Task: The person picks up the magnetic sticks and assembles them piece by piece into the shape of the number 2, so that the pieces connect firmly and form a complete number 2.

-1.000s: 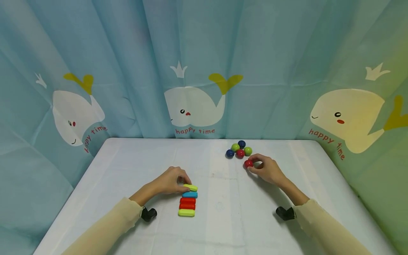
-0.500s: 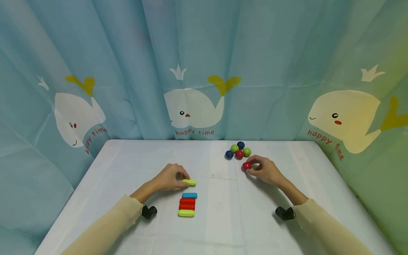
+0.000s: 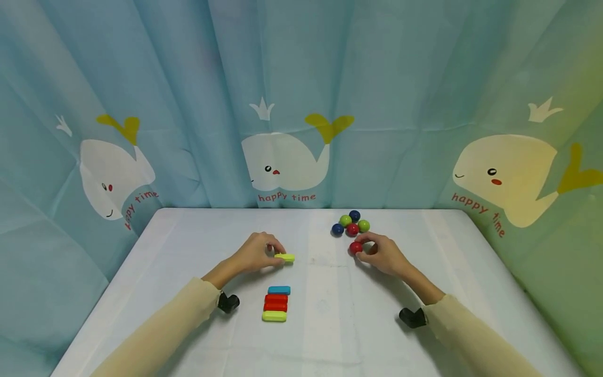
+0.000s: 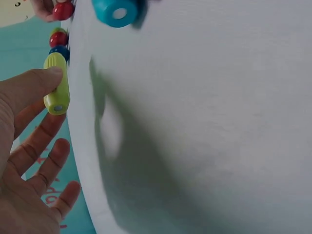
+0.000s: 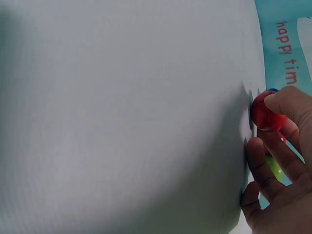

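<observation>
My left hand [image 3: 256, 252] pinches a yellow-green magnetic rod [image 4: 57, 90] between thumb and fingertips, held above the table; a pale round spot shows on its near end. The other fingers of that hand are spread. On the right, my right hand [image 3: 385, 254] pinches a glossy red ball [image 3: 355, 248] with thumb and forefinger. Just behind that ball sits a cluster of two blue balls [image 3: 337, 229], two green balls [image 3: 364, 225] and another red ball [image 3: 352, 229].
In front of my left hand lies a column of rods: a blue rod [image 3: 279, 290], two red rods [image 3: 276, 299] and a yellow-green rod [image 3: 274, 316]. The white table [image 3: 198, 230] ends at a blue curtain [image 3: 395, 104] with whale prints.
My left hand has lifted the yellow-green rod off the top of the column and carried it away from me. The right hand has shifted slightly left with its red ball.
</observation>
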Available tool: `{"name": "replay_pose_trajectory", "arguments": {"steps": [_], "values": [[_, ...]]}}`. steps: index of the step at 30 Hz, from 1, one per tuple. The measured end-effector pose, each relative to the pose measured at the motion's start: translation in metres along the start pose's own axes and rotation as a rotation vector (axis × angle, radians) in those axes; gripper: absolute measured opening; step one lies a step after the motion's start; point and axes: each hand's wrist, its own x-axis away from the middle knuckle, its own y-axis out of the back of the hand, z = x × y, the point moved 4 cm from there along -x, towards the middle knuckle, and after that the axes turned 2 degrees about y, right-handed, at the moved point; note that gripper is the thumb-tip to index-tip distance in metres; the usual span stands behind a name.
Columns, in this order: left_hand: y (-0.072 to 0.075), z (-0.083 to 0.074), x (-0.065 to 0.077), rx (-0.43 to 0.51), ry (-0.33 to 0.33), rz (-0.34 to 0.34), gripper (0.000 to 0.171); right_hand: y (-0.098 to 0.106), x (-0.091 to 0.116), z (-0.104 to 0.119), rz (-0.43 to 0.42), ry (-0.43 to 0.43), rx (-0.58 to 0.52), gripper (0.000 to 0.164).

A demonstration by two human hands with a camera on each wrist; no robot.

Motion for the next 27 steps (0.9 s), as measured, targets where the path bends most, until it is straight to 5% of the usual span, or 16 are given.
{"name": "replay_pose_trajectory", "arguments": {"steps": [12, 27], "values": [[-0.001, -0.010, -0.030, 0.063, 0.009, 0.002, 0.014, -0.017, -0.008, 0.015, 0.005, 0.053, -0.022, 0.029], [-0.019, -0.021, -0.065, 0.137, 0.069, 0.064, 0.010, -0.036, -0.018, 0.032, 0.007, 0.050, -0.074, 0.029]]}}
